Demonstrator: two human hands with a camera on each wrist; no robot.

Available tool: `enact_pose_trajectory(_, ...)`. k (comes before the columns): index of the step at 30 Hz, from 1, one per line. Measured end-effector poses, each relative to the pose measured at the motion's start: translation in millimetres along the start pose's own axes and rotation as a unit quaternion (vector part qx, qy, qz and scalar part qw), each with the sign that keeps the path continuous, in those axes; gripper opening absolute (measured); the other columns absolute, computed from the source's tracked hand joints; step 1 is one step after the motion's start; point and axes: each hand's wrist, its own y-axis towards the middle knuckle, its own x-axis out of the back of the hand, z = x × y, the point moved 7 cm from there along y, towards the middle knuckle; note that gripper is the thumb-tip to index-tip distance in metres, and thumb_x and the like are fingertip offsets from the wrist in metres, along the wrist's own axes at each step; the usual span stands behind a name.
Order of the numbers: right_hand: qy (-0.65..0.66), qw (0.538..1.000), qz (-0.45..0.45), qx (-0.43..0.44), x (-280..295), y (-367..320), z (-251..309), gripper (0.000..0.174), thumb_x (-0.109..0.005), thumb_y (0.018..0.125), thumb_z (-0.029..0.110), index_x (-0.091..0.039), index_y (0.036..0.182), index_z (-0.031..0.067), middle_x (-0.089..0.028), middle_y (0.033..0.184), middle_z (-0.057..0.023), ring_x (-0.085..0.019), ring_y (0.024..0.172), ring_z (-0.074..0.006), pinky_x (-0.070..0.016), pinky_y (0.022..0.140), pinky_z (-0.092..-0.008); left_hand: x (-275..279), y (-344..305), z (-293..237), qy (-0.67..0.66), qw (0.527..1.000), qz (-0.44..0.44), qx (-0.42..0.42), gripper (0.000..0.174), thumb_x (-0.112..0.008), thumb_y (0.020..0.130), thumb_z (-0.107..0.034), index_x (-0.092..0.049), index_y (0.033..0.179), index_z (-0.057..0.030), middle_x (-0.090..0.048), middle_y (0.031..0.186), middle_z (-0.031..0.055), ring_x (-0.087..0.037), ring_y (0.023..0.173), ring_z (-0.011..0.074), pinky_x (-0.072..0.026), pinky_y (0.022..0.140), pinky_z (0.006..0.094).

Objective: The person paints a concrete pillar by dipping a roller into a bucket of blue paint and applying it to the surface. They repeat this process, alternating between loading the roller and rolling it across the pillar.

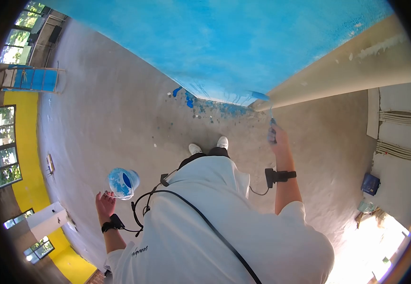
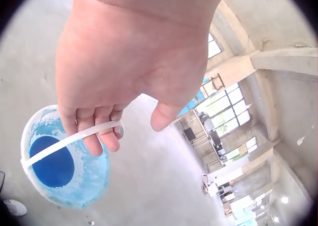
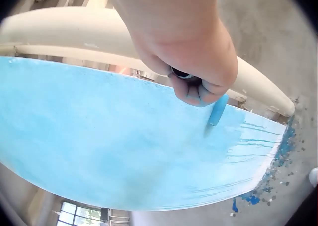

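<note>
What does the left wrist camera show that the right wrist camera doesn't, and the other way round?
Only the left wrist view shows the left hand, with a white bucket handle across its fingers, and the bucket holding blue paint.

Only the right wrist view shows the right hand gripping a paint roller, the drip-streaked blue wall and blue splatters on the floor.

Both show gray floor and paned windows.

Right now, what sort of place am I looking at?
Probably a building interior under renovation: a blue wall with drips near its bottom, splatter on the bare floor, and a bucket of blue paint in the left hand.
</note>
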Motion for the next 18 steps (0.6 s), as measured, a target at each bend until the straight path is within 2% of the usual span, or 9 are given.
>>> enact_pose_trajectory(3,-0.056,0.998,-0.008,0.024,-9,36,-5,0.01,-0.052,0.089,0.009,-0.047,0.08,0.0112,-0.038,0.06,0.003,-0.034,0.044,-0.0058,-0.0273,0.038,-0.0194,3,0,-3,-0.011,1.0,-0.015,-0.019,0.035,-0.053,0.086,-0.04,-0.054,0.093,-0.0059,-0.056,0.096,0.0045,-0.05,0.104,0.0219,-0.0369,0.095,0.0371)
enact_pose_trajectory(6,-0.071,0.997,-0.025,0.011,5,121,-39,0.014,-0.054,0.09,0.011,-0.048,0.078,0.0112,-0.038,0.059,0.0044,-0.035,0.046,-0.0058,-0.027,0.038,-0.0187,17,9,-5,-0.011,1.0,0.0,-0.01,0.035,-0.053,0.086,-0.041,-0.054,0.093,-0.0059,-0.055,0.097,0.005,-0.048,0.107,0.0219,-0.0368,0.096,0.0367)
enact_pose_trajectory(8,-0.07,0.996,-0.049,0.002,4,123,-48,0.014,-0.054,0.09,0.012,-0.048,0.078,0.0112,-0.038,0.059,0.0043,-0.036,0.045,-0.0062,-0.0274,0.038,-0.019,17,11,-10,-0.002,1.0,-0.016,-0.011,0.035,-0.053,0.086,-0.04,-0.055,0.093,-0.0058,-0.055,0.096,0.0051,-0.047,0.108,0.0218,-0.0357,0.097,0.0369)
enact_pose_trajectory(10,-0.063,0.995,-0.072,0.002,14,119,-52,0.014,-0.054,0.09,0.012,-0.048,0.078,0.0111,-0.039,0.059,0.0042,-0.037,0.045,-0.0066,-0.0277,0.037,-0.0194,19,18,-11,0.001,1.0,-0.02,-0.009,0.033,-0.054,0.086,-0.04,-0.055,0.091,-0.0073,-0.056,0.093,0.0032,-0.048,0.105,0.0213,-0.0359,0.095,0.0371)
enact_pose_trajectory(13,-0.047,0.998,-0.044,0.0,23,86,-59,0.014,-0.054,0.09,0.013,-0.048,0.078,0.0125,-0.04,0.059,0.0049,-0.038,0.044,-0.006,-0.0278,0.036,-0.0195,25,38,-12,0.024,1.0,0.005,0.01,0.03,-0.054,0.085,-0.039,-0.055,0.089,-0.0098,-0.056,0.087,0.0012,-0.05,0.102,0.0206,-0.0366,0.091,0.037)
enact_pose_trajectory(15,-0.082,0.996,0.022,-0.009,18,50,-66,0.013,-0.056,0.091,0.019,-0.048,0.083,0.0132,-0.04,0.059,0.0032,-0.039,0.044,-0.0073,-0.0314,0.038,-0.0212,29,66,-12,0.062,0.997,0.028,0.046,0.027,-0.056,0.085,-0.039,-0.055,0.086,-0.0122,-0.056,0.081,0.0003,-0.052,0.096,0.0204,-0.0377,0.087,0.0371)
enact_pose_trajectory(16,-0.088,0.996,0.023,-0.005,18,31,-71,0.013,-0.056,0.091,0.019,-0.048,0.083,0.0132,-0.04,0.059,0.0032,-0.039,0.044,-0.0073,-0.0314,0.038,-0.0212,29,76,-11,0.056,0.997,0.031,0.047,0.027,-0.056,0.085,-0.039,-0.055,0.086,-0.0122,-0.056,0.081,0.0003,-0.052,0.096,0.0204,-0.0377,0.087,0.0371)
enact_pose_trajectory(18,-0.121,0.992,0.028,-0.012,10,-5,-82,0.01,-0.056,0.091,0.021,-0.05,0.089,0.0127,-0.041,0.059,0.0037,-0.04,0.045,-0.007,-0.031,0.039,-0.0214,3,91,-6,0.076,0.987,0.115,0.077,0.029,-0.058,0.084,-0.038,-0.054,0.077,-0.0108,-0.057,0.077,0.0035,-0.053,0.087,0.0224,-0.0399,0.083,0.0378)
